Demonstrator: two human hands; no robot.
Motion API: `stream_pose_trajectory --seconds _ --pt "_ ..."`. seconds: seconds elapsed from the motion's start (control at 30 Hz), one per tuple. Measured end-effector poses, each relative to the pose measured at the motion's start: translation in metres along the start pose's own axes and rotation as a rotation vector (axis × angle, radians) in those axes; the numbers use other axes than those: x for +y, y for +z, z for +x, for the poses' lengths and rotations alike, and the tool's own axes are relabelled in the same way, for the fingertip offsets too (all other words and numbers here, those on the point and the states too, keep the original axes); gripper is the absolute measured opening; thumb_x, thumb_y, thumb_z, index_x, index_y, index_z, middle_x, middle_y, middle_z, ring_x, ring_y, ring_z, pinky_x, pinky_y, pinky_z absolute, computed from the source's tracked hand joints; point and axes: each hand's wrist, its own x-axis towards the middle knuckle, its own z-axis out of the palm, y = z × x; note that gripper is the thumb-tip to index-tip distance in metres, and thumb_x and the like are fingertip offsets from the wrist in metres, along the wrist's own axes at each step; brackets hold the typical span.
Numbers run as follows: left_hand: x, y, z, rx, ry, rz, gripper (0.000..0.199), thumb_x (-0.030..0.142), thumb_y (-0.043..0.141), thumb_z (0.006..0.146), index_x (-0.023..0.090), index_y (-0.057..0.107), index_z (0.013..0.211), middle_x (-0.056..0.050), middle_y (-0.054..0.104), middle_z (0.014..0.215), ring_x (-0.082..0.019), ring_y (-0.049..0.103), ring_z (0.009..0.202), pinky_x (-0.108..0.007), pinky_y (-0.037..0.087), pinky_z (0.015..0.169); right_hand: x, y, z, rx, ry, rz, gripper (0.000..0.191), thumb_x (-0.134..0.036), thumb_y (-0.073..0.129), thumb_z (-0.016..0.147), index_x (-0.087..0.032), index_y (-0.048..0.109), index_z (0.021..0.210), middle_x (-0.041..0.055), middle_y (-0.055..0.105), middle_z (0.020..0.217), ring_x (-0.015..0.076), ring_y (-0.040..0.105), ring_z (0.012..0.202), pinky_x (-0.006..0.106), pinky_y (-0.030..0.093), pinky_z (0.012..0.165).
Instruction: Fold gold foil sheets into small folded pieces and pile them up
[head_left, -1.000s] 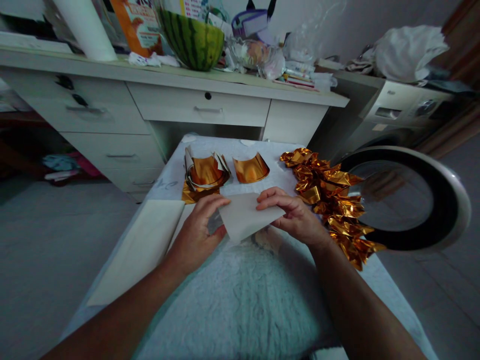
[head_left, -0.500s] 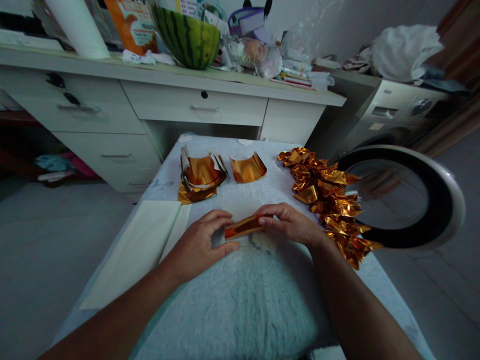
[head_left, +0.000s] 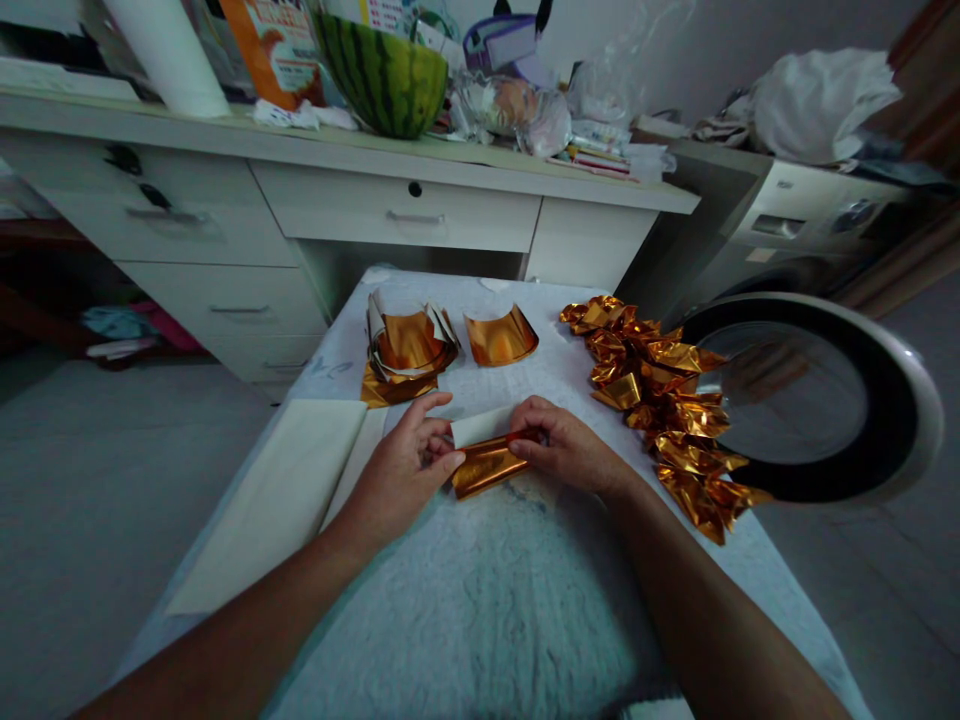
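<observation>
A sheet of gold foil paper (head_left: 489, 465) with a white reverse is between my hands, its far edge folded so a white strip shows above the gold. My left hand (head_left: 412, 455) pinches its left end between thumb and fingers. My right hand (head_left: 559, 445) grips the right end, fingers curled. Beyond them a stack of curled gold sheets (head_left: 409, 345) and a single curved gold sheet (head_left: 501, 337) lie on the cloth-covered table (head_left: 510, 590). Crumpled, folded gold pieces (head_left: 660, 390) form a long pile on the right.
White paper (head_left: 277, 500) lies along the table's left side. Behind stands a counter (head_left: 420, 165) with a cut watermelon (head_left: 382, 80) and plastic bags. An open washing machine door (head_left: 802, 395) borders the right side.
The narrow gold strip has opened out, now showing a white part and a broader gold part. My left hand has closed onto its left end. The view has shifted slightly.
</observation>
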Motion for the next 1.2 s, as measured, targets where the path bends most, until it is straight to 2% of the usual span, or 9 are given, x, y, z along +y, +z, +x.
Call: stream_pose_trajectory --seconds 0.1,0.17,0.27,0.33,0.4,0.57,0.7,0.87,1.2 --pt "0.0 0.0 -0.001 -0.035 0.028 0.058 0.056 0.019 0.057 0.083 0.026 0.04 0.135 0.006 0.052 0.073 -0.012 0.053 0.067 -0.025 0.042 0.064 0.0 0.0 0.001 0.121 -0.001 -0.108 0.006 -0.024 0.069 0.08 -0.02 0.064 0.08 0.0096 0.052 0.124 0.026 0.045 0.12 0.044 0.035 0.103" --pt "0.0 -0.001 -0.002 -0.044 0.046 0.083 0.053 0.02 0.056 0.085 0.026 0.041 0.136 0.006 0.052 0.072 -0.012 0.052 0.065 -0.024 0.04 0.061 0.0 0.0 0.001 0.144 0.013 -0.108 0.006 -0.023 0.068 0.079 -0.019 0.064 0.077 0.0096 0.047 0.135 0.0279 0.038 0.13 0.046 0.029 0.108" --pt "0.001 -0.002 -0.002 -0.033 0.055 0.12 0.05 0.022 0.056 0.087 0.026 0.043 0.135 0.005 0.055 0.074 -0.013 0.053 0.066 -0.024 0.04 0.061 -0.002 0.002 0.002 0.095 0.054 0.015 0.012 -0.027 0.064 0.082 -0.019 0.06 0.075 0.0077 0.061 0.106 0.0224 0.055 0.103 0.038 0.042 0.09" --pt "0.002 -0.003 -0.003 -0.014 0.047 0.121 0.048 0.025 0.057 0.088 0.025 0.044 0.134 0.003 0.062 0.081 -0.014 0.057 0.071 -0.025 0.042 0.065 -0.002 0.005 0.003 0.068 0.099 0.118 0.014 -0.03 0.063 0.082 -0.019 0.059 0.076 0.0017 0.06 0.08 0.0164 0.054 0.077 0.03 0.042 0.072" --pt "0.004 -0.004 -0.003 -0.01 0.027 0.089 0.049 0.029 0.059 0.088 0.024 0.043 0.134 -0.001 0.066 0.092 -0.017 0.062 0.079 -0.028 0.046 0.069 -0.002 0.008 0.004 0.085 0.133 0.218 0.015 -0.033 0.064 0.08 -0.019 0.058 0.079 -0.0015 0.057 0.071 0.0132 0.049 0.066 0.026 0.038 0.062" --pt "0.008 -0.005 -0.002 0.009 -0.025 0.071 0.059 0.033 0.069 0.08 0.023 0.045 0.133 -0.004 0.068 0.097 -0.019 0.065 0.082 -0.032 0.049 0.072 -0.002 0.013 0.006 0.183 0.19 0.415 0.02 -0.034 0.069 0.075 -0.019 0.055 0.079 -0.003 0.055 0.069 0.0108 0.047 0.06 0.024 0.036 0.056" --pt "0.008 -0.005 -0.001 0.026 -0.065 0.035 0.046 0.033 0.069 0.078 0.018 0.056 0.119 -0.002 0.067 0.085 -0.019 0.065 0.078 -0.031 0.049 0.069 -0.003 0.012 0.006 0.242 0.199 0.475 0.023 -0.034 0.072 0.072 -0.019 0.055 0.077 -0.0031 0.056 0.068 0.0107 0.049 0.06 0.024 0.037 0.056" --pt "0.007 -0.006 0.0 0.006 -0.107 -0.013 0.024 0.036 0.067 0.081 0.017 0.066 0.095 -0.003 0.07 0.085 -0.018 0.065 0.077 -0.029 0.05 0.07 -0.003 0.012 0.006 0.254 0.179 0.478 0.022 -0.033 0.072 0.072 -0.019 0.056 0.076 -0.0024 0.058 0.07 0.0111 0.051 0.062 0.024 0.038 0.058" --pt "0.01 -0.008 -0.001 0.034 -0.108 0.03 0.024 0.04 0.064 0.083 0.017 0.07 0.086 -0.004 0.072 0.083 -0.02 0.067 0.077 -0.03 0.051 0.069 -0.005 0.013 0.006 0.269 0.158 0.482 0.022 -0.034 0.073 0.073 -0.019 0.056 0.075 -0.0032 0.057 0.069 0.0103 0.05 0.06 0.023 0.037 0.057"
